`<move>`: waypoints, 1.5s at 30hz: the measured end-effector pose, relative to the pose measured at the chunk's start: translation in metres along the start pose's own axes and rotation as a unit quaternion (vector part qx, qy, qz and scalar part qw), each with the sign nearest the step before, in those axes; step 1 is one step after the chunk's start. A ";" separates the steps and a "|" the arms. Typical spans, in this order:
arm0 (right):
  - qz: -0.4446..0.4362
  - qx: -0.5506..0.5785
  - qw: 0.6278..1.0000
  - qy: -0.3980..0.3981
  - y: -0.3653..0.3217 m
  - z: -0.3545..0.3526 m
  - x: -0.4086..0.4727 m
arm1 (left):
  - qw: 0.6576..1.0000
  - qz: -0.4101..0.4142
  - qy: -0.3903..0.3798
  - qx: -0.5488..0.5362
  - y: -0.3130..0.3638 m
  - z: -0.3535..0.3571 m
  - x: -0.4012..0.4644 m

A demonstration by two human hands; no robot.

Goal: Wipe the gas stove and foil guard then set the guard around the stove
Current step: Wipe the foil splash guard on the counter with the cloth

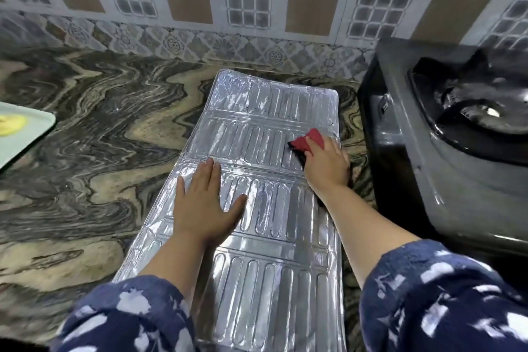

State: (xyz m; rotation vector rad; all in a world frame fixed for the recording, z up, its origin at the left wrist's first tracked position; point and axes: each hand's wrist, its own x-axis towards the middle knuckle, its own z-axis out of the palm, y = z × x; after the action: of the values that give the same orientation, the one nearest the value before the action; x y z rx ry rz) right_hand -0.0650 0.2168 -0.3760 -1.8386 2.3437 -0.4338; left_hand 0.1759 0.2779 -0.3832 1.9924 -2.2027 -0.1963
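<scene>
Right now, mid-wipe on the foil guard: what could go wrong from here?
1. The thin embossed silver foil guard lies flat, pinned only by the open left hand; a hard stroke could crease it along its folds.
2. The right hand presses the red and black cloth near the guard's right edge, beside the black gas stove; the cloth could slip off the edge.

There is just one camera, worn on the person's head. It looks forward and down, from close above the surface (94,134). The picture is wide and bends at the edges. The sleeves (445,300) fill the bottom corners, right under the camera. The tiled wall (257,3) runs along the top, far from it. The stove (445,134) sits at the right edge, partly cut off.
</scene>
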 end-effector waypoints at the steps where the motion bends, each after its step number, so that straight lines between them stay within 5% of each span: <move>1: -0.022 0.000 1.000 -0.005 0.001 -0.001 -0.008 | 1.000 -0.001 -0.005 -0.004 -0.002 -0.002 -0.005; 8: -0.097 0.011 0.995 -0.015 -0.007 -0.021 -0.060 | 0.995 -0.017 -0.064 0.068 0.025 -0.024 0.006; 14: -0.112 -0.038 0.993 -0.029 -0.014 -0.006 -0.114 | 0.998 -0.002 -0.059 0.010 0.057 0.003 0.010; 23: -0.019 -0.019 0.999 -0.017 -0.010 -0.017 -0.045 | 1.000 0.003 -0.031 -0.002 0.051 0.013 0.007; 30: -0.140 -0.024 0.988 -0.059 -0.025 -0.009 -0.048 | 0.998 0.018 -0.055 -0.006 0.046 0.006 -0.002; 45: -0.128 -0.006 0.990 -0.064 -0.008 0.003 0.047 | 0.999 0.045 -0.004 -0.022 0.029 0.012 0.060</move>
State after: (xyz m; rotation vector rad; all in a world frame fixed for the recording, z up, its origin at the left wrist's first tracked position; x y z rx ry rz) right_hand -0.0688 0.1692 -0.3728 -2.1140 2.0427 -0.3178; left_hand 0.1389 0.2206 -0.3866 1.8682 -2.2671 -0.2385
